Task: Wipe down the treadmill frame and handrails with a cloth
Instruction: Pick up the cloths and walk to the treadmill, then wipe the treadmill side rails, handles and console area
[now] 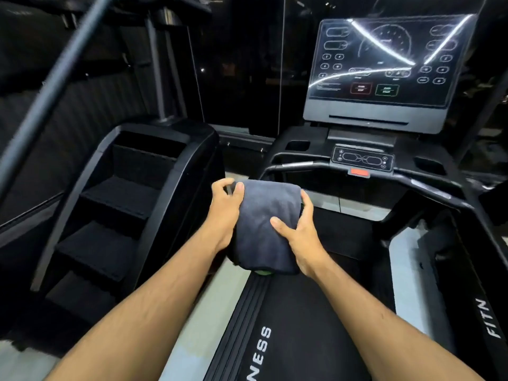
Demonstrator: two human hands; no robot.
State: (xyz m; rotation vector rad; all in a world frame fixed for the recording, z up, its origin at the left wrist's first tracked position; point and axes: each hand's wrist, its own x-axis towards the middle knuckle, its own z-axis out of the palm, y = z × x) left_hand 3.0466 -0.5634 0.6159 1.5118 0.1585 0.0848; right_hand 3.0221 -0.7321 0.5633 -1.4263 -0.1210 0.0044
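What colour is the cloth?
Dark grey-blue cloth, plain, with no pattern; seen in the head view.

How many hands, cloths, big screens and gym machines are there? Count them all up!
Hands: 2 (left hand, right hand)
Cloths: 1 (grey cloth, gripped by both hands)
Big screens: 1 (console screen)
Gym machines: 2 (treadmill, stair climber)
Total: 6
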